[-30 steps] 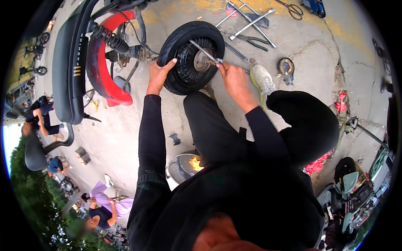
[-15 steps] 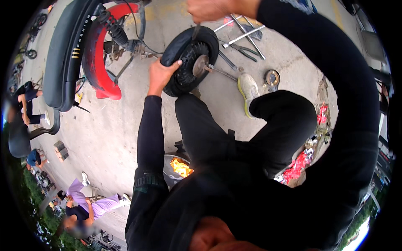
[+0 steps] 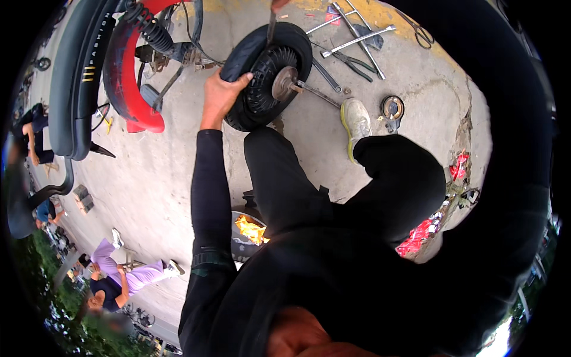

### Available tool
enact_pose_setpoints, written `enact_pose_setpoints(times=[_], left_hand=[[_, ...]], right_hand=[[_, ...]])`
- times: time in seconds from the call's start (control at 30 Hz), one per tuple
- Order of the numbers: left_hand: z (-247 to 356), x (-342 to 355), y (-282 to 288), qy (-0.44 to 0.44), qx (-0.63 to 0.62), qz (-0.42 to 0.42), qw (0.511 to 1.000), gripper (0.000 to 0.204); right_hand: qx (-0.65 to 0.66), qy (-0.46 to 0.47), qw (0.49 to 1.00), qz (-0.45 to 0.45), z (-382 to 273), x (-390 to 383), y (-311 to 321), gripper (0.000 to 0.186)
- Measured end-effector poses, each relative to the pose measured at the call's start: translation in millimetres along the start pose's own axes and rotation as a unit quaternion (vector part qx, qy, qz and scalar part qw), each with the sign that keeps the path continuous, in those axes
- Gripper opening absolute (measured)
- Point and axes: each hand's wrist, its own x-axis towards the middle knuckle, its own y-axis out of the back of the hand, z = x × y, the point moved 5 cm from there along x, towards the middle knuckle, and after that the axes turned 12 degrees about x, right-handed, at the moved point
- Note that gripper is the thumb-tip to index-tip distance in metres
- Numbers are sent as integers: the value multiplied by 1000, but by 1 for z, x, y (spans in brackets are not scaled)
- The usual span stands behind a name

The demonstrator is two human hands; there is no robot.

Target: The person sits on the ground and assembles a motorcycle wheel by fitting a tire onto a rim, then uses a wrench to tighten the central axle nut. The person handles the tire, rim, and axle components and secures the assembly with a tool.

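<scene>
Near the upper centre of the frame, a small wheel (image 3: 267, 80) with a black tyre (image 3: 247, 50) stood tilted, its lower edge close to the person's dark-trousered knee (image 3: 264, 143). The left hand (image 3: 223, 96) was clamped on the tyre's left side, thumb laid over the sidewall and the other fingers hidden behind. Well apart from it, the right hand (image 3: 279, 5) showed only as a sliver at the top edge; whether it was closed could not be told. A flat bar (image 3: 272, 28) reached from that sliver down to the tyre's upper part. From beside the round metal hub plate (image 3: 284, 83), a metal rod (image 3: 321, 95) slanted toward a pale shoe (image 3: 357, 122).

On the concrete at upper right of centre lay a cross-shaped wrench (image 3: 357, 40), pliers (image 3: 357, 66) and a spanner (image 3: 326, 76), with scissors (image 3: 421, 35) farther right. A round metal part (image 3: 392, 109) sat just right of the shoe. At upper left stood a red fender (image 3: 122, 83) and a long black seat (image 3: 72, 89). Below centre, a basin (image 3: 242, 250) held something bright orange and yellow.
</scene>
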Motion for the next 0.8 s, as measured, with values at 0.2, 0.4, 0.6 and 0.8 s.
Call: enact_pose_setpoints(times=[0.2, 0.4, 0.6, 0.8], left_hand=[[-3, 10, 11, 39, -38, -19, 998, 50], [30, 14, 9, 46, -89, -23, 995, 73], [-59, -69, -23, 74, -207, -54, 974, 97], [-55, -96, -42, 41, -285, 59, 956, 80]], right_hand=[[390, -420, 820, -14, -29, -115, -196, 71], [623, -522, 560, -157, -202, -255, -252, 75], [612, -458, 618, -183, -192, -187, -102, 31], [535, -527, 647, -130, -260, -157, -41, 25]])
